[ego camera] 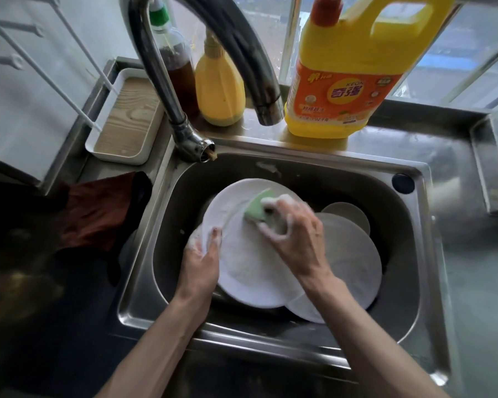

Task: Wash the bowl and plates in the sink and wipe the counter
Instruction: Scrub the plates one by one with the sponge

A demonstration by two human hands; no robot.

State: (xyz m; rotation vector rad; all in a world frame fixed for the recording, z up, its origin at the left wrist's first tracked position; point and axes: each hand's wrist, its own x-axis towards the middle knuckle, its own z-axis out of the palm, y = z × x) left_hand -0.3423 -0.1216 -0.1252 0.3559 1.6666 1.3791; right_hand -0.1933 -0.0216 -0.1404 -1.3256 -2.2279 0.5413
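Note:
A large white plate [242,262] is tilted up inside the steel sink [296,168]. My left hand [202,259] grips its left rim, thumb on the front face, foam on the fingers. My right hand [293,228] holds a green sponge [259,208] and presses it against the upper part of the plate; suds cover the fingers. Behind and to the right lie another white plate [354,254] and a smaller round dish [348,214], partly hidden by my right arm.
The curved tap [259,90] hangs over the sink's back edge. A yellow detergent jug [348,73], a small yellow bottle [219,87] and a dark sauce bottle [176,58] stand on the ledge. A dark red cloth [98,211] lies left of the sink, with a white tray [127,119] behind it.

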